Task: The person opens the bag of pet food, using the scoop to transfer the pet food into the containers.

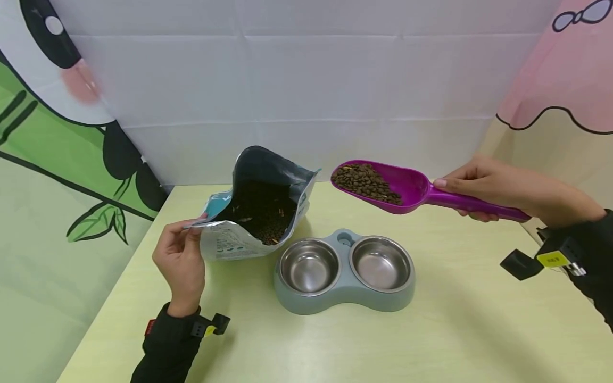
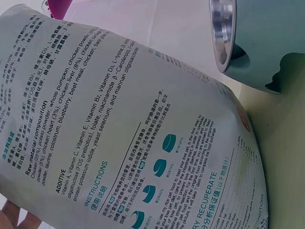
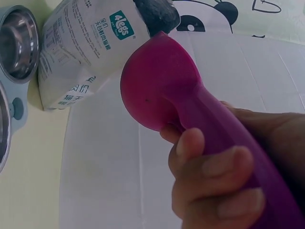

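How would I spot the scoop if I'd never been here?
Find the pale table and the twin bowls on it. Up and to the right of them in the head view, the right hand grips the scoop. Its bright purple sets it apart from the pale bag.

Black sleeves [image 1: 167, 346], yellow-labelled wrist cameras [image 1: 521, 264], perhaps red tag [image 1: 150, 326]

Free room right of bowl stand [image 1: 345, 292], bag [image 1: 234, 242] an obstacle left

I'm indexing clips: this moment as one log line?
left hand: pinches open bag | right hand: holds scoop with kibble | bowls: empty, in stand
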Available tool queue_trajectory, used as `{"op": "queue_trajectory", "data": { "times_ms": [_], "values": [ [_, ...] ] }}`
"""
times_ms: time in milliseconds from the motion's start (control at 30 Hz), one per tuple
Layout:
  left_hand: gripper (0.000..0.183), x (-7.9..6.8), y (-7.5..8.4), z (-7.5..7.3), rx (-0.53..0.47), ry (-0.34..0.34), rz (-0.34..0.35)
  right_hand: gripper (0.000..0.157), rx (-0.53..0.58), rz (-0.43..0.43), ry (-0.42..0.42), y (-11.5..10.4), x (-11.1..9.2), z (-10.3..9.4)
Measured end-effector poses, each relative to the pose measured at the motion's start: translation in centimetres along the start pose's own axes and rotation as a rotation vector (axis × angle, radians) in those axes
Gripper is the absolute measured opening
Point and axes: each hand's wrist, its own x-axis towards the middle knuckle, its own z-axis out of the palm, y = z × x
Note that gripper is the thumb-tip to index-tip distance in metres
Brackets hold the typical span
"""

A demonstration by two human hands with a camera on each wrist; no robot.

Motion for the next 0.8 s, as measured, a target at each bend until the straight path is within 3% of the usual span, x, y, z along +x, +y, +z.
{"op": "queue_trajectory", "data": {
  "times_ms": [400, 800],
  "values": [
    [0.013, 0.0, 0.0, 0.1, 0.025, 0.004, 0.003, 0.026, 0.029, 0.053, 0.005, 3.8, -0.7, 0.3],
    [0.012, 0.0, -0.3, 0.1, 0.025, 0.013, 0.004, 0.026, 0.051, -0.024, -0.054, 6.7, -1.2, 0.7]
  ]
}}
